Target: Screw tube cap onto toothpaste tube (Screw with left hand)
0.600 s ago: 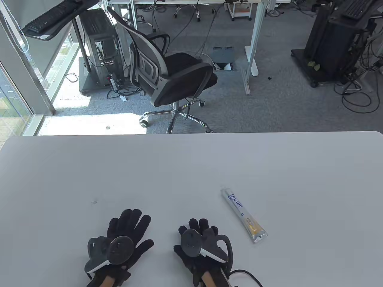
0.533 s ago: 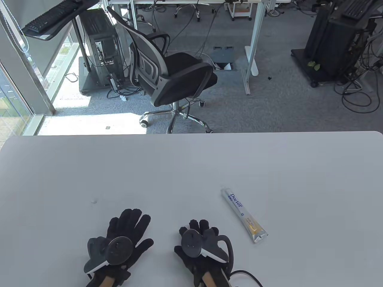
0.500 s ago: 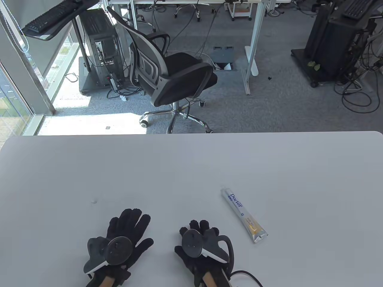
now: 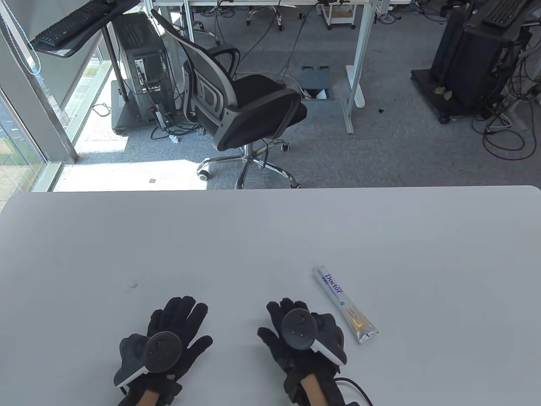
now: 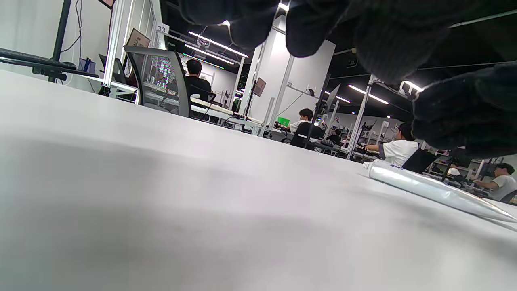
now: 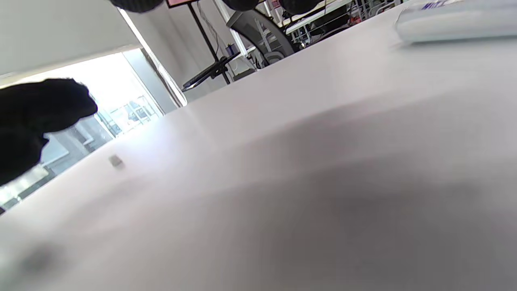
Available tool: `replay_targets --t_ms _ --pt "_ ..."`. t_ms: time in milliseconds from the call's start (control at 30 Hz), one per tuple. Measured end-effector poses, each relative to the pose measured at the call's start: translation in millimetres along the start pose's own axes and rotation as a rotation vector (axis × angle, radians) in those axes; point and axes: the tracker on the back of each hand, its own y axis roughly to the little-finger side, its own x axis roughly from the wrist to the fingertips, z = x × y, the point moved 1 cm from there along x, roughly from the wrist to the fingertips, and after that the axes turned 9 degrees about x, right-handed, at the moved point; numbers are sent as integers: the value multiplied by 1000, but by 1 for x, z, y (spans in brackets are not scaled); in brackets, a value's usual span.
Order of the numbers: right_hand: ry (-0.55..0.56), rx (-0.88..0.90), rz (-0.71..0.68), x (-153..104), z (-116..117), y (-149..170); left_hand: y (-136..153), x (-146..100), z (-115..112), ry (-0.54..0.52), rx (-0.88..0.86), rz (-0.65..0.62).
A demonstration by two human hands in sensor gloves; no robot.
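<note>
A white toothpaste tube point(image 4: 344, 303) lies on the white table point(image 4: 270, 237), right of the middle; its silvery nozzle end points to the near right. It also shows in the left wrist view point(image 5: 424, 190) and the right wrist view point(image 6: 456, 22). A small pale cap point(image 4: 133, 284) lies on the table ahead of my left hand; the right wrist view shows it as a small speck point(image 6: 116, 161). My left hand point(image 4: 175, 323) is spread flat and empty, low over the table. My right hand point(image 4: 296, 327) is open and empty, just left of the tube, not touching it.
The table's far edge point(image 4: 270, 188) runs across the middle of the table view. Beyond it stand an office chair point(image 4: 241, 110), desk legs and cables on the floor. A cable point(image 4: 351, 387) trails from my right wrist.
My right hand has moved to the right and a little forward, closer to the tube. My left hand has shifted slightly left and back. The tube and the cap have not moved.
</note>
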Motion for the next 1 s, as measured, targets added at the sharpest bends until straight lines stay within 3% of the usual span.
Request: replay_targets --t_ms 133,233,467,600,800,867,1000 --pt "130 -67 153 16 -48 24 -4 1 -2 18 -15 -16" --pt "187 -118 351 28 -65 57 -7 2 -3 22 -15 -30" --pt "135 -21 584 50 -41 119 -8 5 -9 64 -38 -44" --pt "132 40 701 57 -28 131 -8 6 -12 84 -44 -44" --pt "213 -107 709 60 -19 129 -8 6 -12 90 -50 -45" --pt "272 -90 699 56 -18 129 -8 6 -12 92 -51 -46" --pt "271 -14 655 48 -22 130 -9 5 -11 87 -58 -49"
